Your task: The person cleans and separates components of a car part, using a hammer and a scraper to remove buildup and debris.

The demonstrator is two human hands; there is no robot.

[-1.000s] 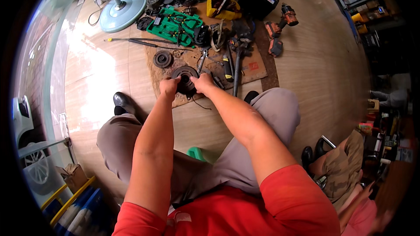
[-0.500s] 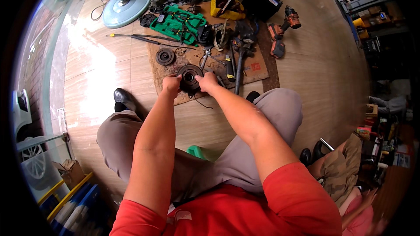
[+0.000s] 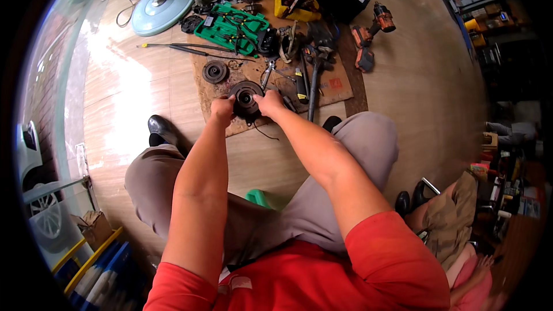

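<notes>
A round black motor part (image 3: 245,97) with a pale hub in its middle is held between both hands above a brown cardboard sheet (image 3: 334,87) on the wooden floor. My left hand (image 3: 222,108) grips its left rim. My right hand (image 3: 269,102) grips its right rim. A thin black wire hangs from the part toward my knees. A smaller dark disc (image 3: 215,71) lies on the cardboard just up and left of the hands.
A green tool case (image 3: 230,27), pliers (image 3: 267,72), a hammer (image 3: 314,80) and other hand tools lie beyond the hands. A pale blue fan base (image 3: 163,7) stands far left, orange cordless drills (image 3: 371,33) to the right. Another person sits at lower right (image 3: 449,219).
The view has shifted slightly, so hands and part sit a little higher. Both hands stay on the round black part with the grip unchanged.
</notes>
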